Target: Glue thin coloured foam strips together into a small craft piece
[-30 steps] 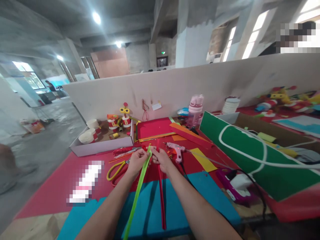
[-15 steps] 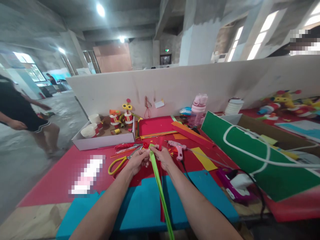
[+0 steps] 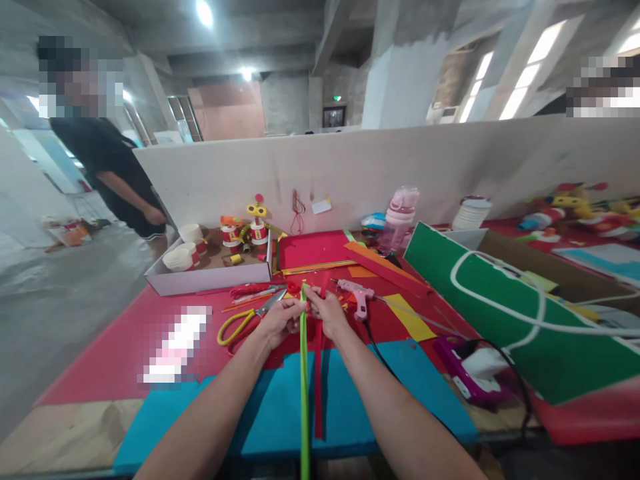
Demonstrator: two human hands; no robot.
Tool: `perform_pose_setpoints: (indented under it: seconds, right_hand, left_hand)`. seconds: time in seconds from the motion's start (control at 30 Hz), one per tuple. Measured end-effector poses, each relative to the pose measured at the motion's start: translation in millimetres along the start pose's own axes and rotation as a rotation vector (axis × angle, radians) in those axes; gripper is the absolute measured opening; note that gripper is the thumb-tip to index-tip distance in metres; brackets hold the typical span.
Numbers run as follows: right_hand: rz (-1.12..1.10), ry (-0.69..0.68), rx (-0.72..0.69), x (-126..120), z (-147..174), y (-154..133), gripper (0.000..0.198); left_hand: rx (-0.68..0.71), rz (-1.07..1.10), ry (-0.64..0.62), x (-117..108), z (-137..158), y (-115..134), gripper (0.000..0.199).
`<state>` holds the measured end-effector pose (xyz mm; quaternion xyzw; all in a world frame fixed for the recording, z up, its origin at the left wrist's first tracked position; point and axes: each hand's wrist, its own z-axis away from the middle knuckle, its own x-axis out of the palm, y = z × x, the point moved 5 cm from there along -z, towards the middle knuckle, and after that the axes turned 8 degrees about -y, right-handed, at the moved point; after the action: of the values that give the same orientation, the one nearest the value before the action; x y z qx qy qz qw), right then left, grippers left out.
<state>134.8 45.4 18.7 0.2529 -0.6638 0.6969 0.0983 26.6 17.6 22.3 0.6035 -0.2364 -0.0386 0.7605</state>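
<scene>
A long light-green paper strip [image 3: 305, 393] runs from between my hands down toward me, past the table's front edge. My left hand [image 3: 283, 323] pinches it near its far end from the left. From the right, my right hand [image 3: 330, 313] has its fingers closed on the same end. A red paper strip [image 3: 319, 393] lies alongside, passing beneath my right hand; whether that hand also grips it is hidden. Left of my left hand are yellow-handled scissors [image 3: 240, 327]. A pink glue gun [image 3: 357, 297] rests right of my right hand.
A blue sheet [image 3: 400, 393] lies at the table's front. A shallow box [image 3: 210, 283] holds paper cups and toy figures. At right stand a green-sided box [image 3: 480, 313], a purple power strip [image 3: 473, 373] and a pink bottle [image 3: 399, 217]. A person [image 3: 110, 160] stands at left.
The green strip has swung left and now hangs straight toward me. My right fingers have shifted slightly at its end. The person at left has moved further along, toward the partition.
</scene>
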Motion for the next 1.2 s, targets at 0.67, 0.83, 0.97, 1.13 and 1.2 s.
perform_pose_setpoints:
  seconds: [0.67, 0.83, 0.97, 1.13, 1.2]
  right_hand:
    - [0.148, -0.037, -0.027, -7.2, 0.2, -9.4, 0.041]
    - [0.183, -0.071, -0.016, -4.0, 1.8, -6.8, 0.041]
    - [0.143, -0.06, -0.001, -6.0, -1.5, -4.4, 0.043]
    - [0.029, 0.044, -0.005, -13.9, -5.0, -5.7, 0.049]
    - [0.064, -0.008, 0.002, -10.7, -4.2, -5.2, 0.047]
  left_hand:
    - [0.148, -0.342, 0.055, -9.2, -3.0, 7.4, 0.039]
    - [0.087, -0.316, 0.029, -6.2, -2.9, 4.8, 0.04]
    - [0.099, -0.292, -0.034, -8.4, -6.8, 4.3, 0.04]
    - [0.112, -0.25, -0.001, -14.5, -7.4, 3.1, 0.034]
    - [0.119, -0.244, 0.02, -15.4, -6.7, 3.1, 0.034]
